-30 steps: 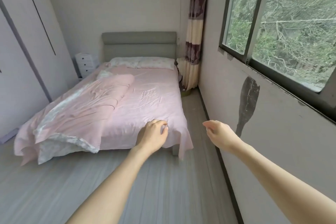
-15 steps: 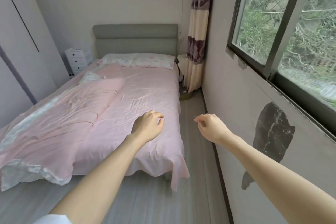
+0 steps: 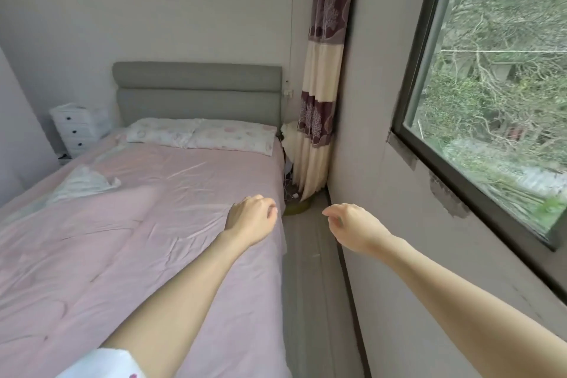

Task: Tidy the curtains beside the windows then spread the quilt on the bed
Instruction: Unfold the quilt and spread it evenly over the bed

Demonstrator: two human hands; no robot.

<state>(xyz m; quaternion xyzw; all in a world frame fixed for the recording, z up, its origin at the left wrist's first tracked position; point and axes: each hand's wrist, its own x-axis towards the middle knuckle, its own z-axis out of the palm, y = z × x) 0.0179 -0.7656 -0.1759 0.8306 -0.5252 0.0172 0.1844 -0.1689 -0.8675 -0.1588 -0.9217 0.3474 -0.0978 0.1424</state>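
Curtain (image 3: 322, 95) hangs gathered in the corner at one o'clock, beside the window (image 3: 497, 95); whether it counts as tidied is hard to judge. Quilt (image 3: 70, 242) lies bunched along the bed (image 3: 196, 83) from nine to seven o'clock, not yet spread. Left hand (image 3: 250, 219) and right hand (image 3: 352, 225) reach forward, fingers loosely curled, gripping nothing. Curtain's top and foot are hidden; quilt's left edge runs off frame.
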